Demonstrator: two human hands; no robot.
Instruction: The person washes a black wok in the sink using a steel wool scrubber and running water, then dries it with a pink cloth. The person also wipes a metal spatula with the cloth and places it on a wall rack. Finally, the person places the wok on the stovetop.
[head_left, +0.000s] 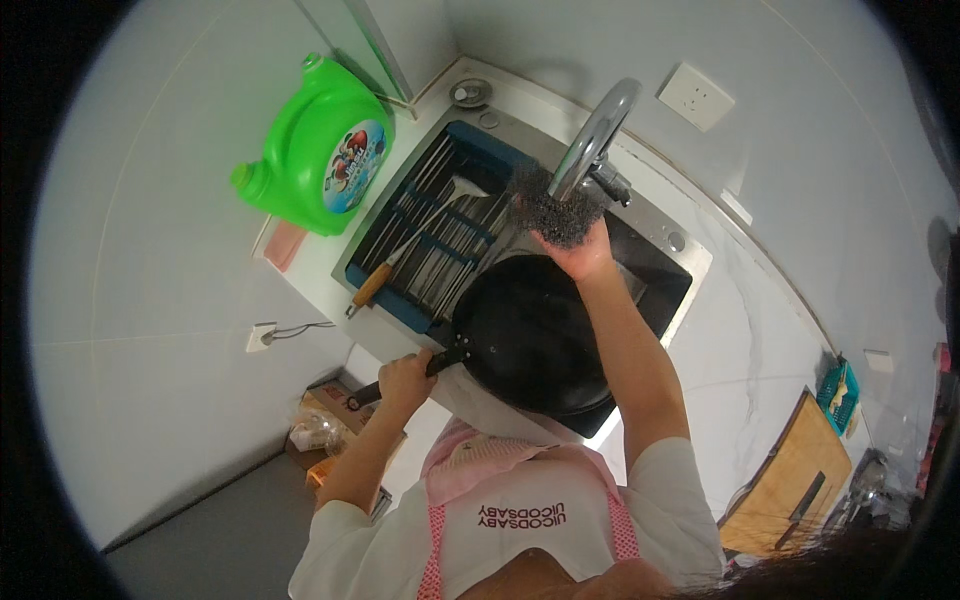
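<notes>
My left hand (406, 382) is wrapped around the handle (444, 361) of a black wok (536, 337). The wok lies tilted over the front of the sink (675, 259), its inside facing up. Under the spout of the chrome faucet (596, 135), my right hand (583, 253) holds a dark, mesh-like scourer (559, 214). The scourer hides most of those fingers. I cannot tell whether water is running. A spatula (420, 236) with a wooden handle rests across the blue-framed drying rack (487, 150) on the sink's left part.
A large green detergent jug (322, 150) and a pink cloth (285, 246) are on the left counter. A wooden cutting board (787, 480) and a teal basket (838, 397) stand at far right. Boxes (337, 397) sit below on the left. A wall socket (696, 96) is behind the faucet.
</notes>
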